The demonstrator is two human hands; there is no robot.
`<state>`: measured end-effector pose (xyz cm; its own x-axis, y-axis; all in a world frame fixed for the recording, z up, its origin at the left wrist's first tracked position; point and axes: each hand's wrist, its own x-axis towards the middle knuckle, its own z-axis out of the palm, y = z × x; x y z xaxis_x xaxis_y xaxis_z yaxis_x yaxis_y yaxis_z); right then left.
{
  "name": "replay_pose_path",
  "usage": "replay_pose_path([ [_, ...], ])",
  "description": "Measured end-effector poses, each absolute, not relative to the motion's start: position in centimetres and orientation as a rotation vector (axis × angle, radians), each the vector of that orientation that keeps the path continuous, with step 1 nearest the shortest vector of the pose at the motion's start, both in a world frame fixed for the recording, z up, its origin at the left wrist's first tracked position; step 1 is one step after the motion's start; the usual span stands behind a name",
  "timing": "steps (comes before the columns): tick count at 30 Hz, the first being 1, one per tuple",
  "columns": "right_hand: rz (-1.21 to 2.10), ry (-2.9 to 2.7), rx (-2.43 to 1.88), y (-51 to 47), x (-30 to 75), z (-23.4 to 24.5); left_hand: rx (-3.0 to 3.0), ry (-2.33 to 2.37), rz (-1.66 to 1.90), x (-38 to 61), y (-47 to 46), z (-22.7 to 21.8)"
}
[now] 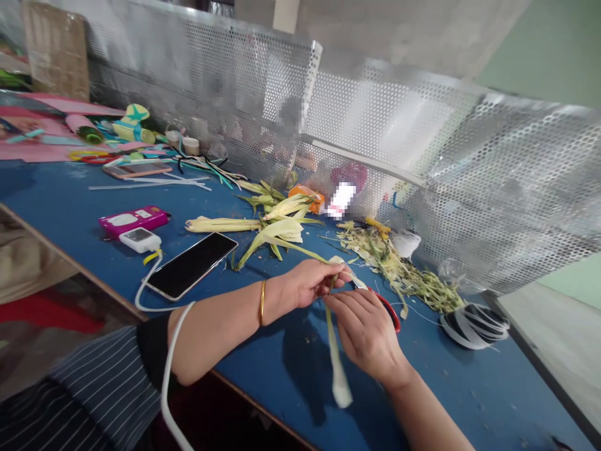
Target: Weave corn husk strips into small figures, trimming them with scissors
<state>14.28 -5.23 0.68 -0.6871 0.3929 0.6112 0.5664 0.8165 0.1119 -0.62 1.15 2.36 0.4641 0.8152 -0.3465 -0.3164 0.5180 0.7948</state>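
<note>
My left hand (313, 283) pinches a pale green leaf strip (335, 357) near its top; the strip hangs down over the blue table (286, 363). My right hand (364, 332) is closed just right of it, holding red-handled scissors (392, 311) whose blades meet the strip by my left fingertips. A gold bangle sits on my left wrist. Several folded leaf stalks (277, 228) lie behind my hands.
A black phone (190, 265) with a white cable, a white power bank (139, 240) and a pink device (134, 220) lie at the left. Leaf scraps (399, 269) pile up at the right beside a roll of white ribbon (475, 326). A perforated metal screen (422, 156) closes the back.
</note>
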Motion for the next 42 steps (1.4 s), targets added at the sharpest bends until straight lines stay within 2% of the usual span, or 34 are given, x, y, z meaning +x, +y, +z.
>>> replay_pose_path([
  [3, -0.393, -2.326, -0.727, -5.5, 14.4, 0.6, 0.848, 0.850, 0.837, -0.5, 0.7, 2.5],
  [7, -0.432, -1.968, -1.055, -5.0, 15.1, 0.5, 1.198, 0.877, 0.814, -0.2, -0.2, 2.3],
  [9, -0.311, -1.854, -1.237, -4.6, 15.5, 0.5, 1.422, 0.824, 0.730, -0.1, -0.7, 1.9],
  [12, 0.077, -1.892, -1.346, -4.3, 15.5, 0.6, 1.718, 0.730, 0.526, 0.1, -1.1, 0.9],
  [14, 0.263, -1.892, -1.343, -4.5, 15.3, 0.7, 1.728, 0.722, 0.484, 0.3, -1.1, 0.3],
  [16, 0.290, -1.804, -1.335, -5.0, 15.0, 1.0, 1.586, 0.761, 0.502, 0.4, -0.9, 0.2],
  [19, 0.120, -1.739, -1.251, -5.8, 14.7, 1.5, 1.294, 0.820, 0.610, 0.3, -0.4, 0.7],
  [24, -0.451, -2.057, -0.863, -6.5, 14.2, 1.5, 1.095, 0.814, 0.692, -0.1, 0.4, 1.6],
  [26, -0.583, -2.121, -0.766, -6.5, 14.1, 1.2, 1.035, 0.810, 0.708, -0.2, 0.5, 2.0],
  [30, -0.644, -2.142, -0.755, -6.0, 14.4, 0.7, 0.907, 0.822, 0.780, -0.6, 0.8, 3.1],
  [36, -0.644, -2.156, -0.773, -5.1, 15.4, 0.8, 1.012, 0.924, 0.894, -1.1, 1.1, 3.9],
  [42, -0.692, -2.262, -0.814, -4.5, 15.8, 0.3, 0.660, 0.751, 0.661, -1.2, 1.7, 3.4],
])
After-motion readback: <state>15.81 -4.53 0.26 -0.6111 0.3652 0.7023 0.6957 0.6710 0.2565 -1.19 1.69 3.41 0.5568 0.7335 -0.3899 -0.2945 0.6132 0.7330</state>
